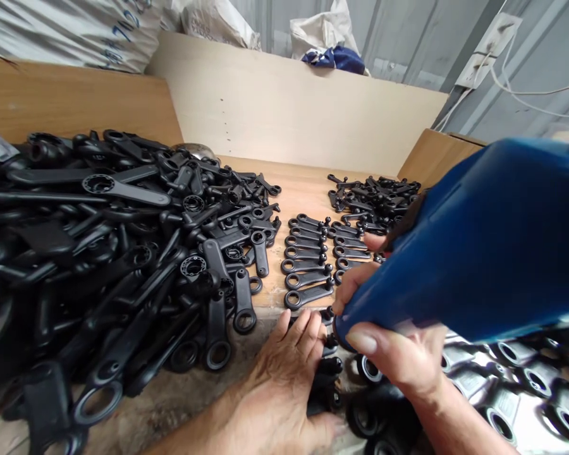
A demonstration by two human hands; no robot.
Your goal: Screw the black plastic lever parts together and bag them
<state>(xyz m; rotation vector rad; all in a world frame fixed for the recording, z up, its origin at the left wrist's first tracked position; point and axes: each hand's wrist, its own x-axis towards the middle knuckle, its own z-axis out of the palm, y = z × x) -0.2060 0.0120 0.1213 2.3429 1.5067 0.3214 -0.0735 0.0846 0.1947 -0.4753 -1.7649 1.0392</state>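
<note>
My right hand grips a large blue plastic container by its lower end, tilted over the bench at the right. My left hand lies fingers-closed on a small stack of black lever parts near the bench's front edge. Just beyond my hands, black lever arms lie in neat rows on the wooden bench. Part of the rows is hidden behind the blue container.
A big heap of black lever arms fills the left side. A smaller heap lies at the back right. Silvery ring-ended parts sit at the lower right. Wooden boards wall the bench; sacks rest behind.
</note>
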